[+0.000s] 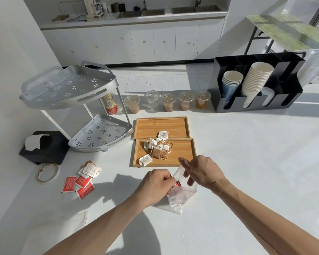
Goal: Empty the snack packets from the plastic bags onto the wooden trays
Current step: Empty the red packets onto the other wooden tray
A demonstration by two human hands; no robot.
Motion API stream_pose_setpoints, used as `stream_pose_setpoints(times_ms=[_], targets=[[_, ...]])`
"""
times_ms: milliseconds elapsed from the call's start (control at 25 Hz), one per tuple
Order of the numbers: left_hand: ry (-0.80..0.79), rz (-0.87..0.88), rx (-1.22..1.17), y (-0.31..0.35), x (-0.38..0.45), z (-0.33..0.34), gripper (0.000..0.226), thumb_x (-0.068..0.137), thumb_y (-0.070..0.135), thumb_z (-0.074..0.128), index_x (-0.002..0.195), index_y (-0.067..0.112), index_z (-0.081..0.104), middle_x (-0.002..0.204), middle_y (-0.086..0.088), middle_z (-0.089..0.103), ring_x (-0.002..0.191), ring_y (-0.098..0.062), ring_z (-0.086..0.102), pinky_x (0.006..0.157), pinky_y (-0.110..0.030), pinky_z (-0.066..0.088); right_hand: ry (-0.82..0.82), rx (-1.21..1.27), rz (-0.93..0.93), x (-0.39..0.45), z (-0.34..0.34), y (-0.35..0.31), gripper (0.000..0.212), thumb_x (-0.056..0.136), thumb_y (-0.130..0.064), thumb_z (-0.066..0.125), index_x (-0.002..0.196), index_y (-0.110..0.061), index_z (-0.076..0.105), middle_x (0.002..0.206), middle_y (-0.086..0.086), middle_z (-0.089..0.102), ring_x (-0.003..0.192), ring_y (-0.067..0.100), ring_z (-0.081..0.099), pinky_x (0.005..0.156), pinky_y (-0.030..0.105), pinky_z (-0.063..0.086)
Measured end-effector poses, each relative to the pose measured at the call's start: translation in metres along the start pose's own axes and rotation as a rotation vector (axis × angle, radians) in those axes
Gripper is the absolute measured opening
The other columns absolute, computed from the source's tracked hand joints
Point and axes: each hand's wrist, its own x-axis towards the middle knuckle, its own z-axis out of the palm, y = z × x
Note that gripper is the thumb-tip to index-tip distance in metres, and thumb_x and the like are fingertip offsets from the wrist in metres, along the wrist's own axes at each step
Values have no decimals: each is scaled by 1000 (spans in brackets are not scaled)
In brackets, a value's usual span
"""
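Observation:
Two wooden trays lie side by side: the far tray (149, 127) holds one white packet (163, 134) at its near edge, and the near tray (184, 153) holds brown and white snack packets (159, 150). Just in front of the near tray, a clear plastic bag (180, 196) with red packets inside rests on the white table. My left hand (155, 184) pinches the bag's mouth at its left edge. My right hand (203, 172) hovers over the bag's upper right edge, its fingers spread and curled down onto the plastic.
Loose red packets (77, 186) and white packets (90, 170) lie at the left, beside a tape roll (47, 173). An empty zip bag (72, 220) lies near left. A metal corner rack (72, 100), a black tissue box (42, 147), several lidded cups (168, 102) and a cup holder (254, 85) stand behind.

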Motion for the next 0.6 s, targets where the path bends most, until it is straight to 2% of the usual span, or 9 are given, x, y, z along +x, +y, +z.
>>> stream_pose_setpoints(times_ms=[40,160,280,360,480,600], targets=[[-12,11,-2,2,-2,4,26,81,27,55,56,21,57,50,11,63,48,-2,54,56,-23,43,23,-24,28,5,2,-3,62,97,-52,42,67,-9,76,59,2,74,61,15,69,68,30,57],[-90,-21,-92,2,-8,12,24,82,27,56,59,23,59,53,9,65,49,-2,55,51,-18,41,84,-79,62,13,7,-5,37,85,-30,56,60,-8,73,56,1,73,51,16,66,58,29,58],[-172,-54,-254,-5,-12,12,19,85,27,57,69,20,63,59,6,67,54,-6,58,44,-14,40,19,0,45,16,11,-6,25,79,-17,59,60,-8,73,58,4,74,56,19,72,57,31,59],[-211,-57,-330,-16,-14,8,21,87,32,56,71,20,65,63,4,68,55,-9,57,43,-16,40,11,67,39,17,10,-7,21,79,-15,61,62,-9,72,63,5,76,58,23,72,57,32,57],[-148,-118,-388,-44,-8,-7,22,87,26,53,75,14,67,66,-1,70,56,-12,57,44,-23,39,19,82,-16,14,10,-7,21,81,-18,62,61,-16,68,65,0,76,51,15,63,52,30,51],[-41,-267,-312,-81,5,-19,12,88,15,54,85,14,66,73,2,72,62,-13,56,48,-24,42,33,83,-91,8,4,-14,19,79,-20,62,60,-20,67,64,-5,75,41,2,51,41,22,39]])
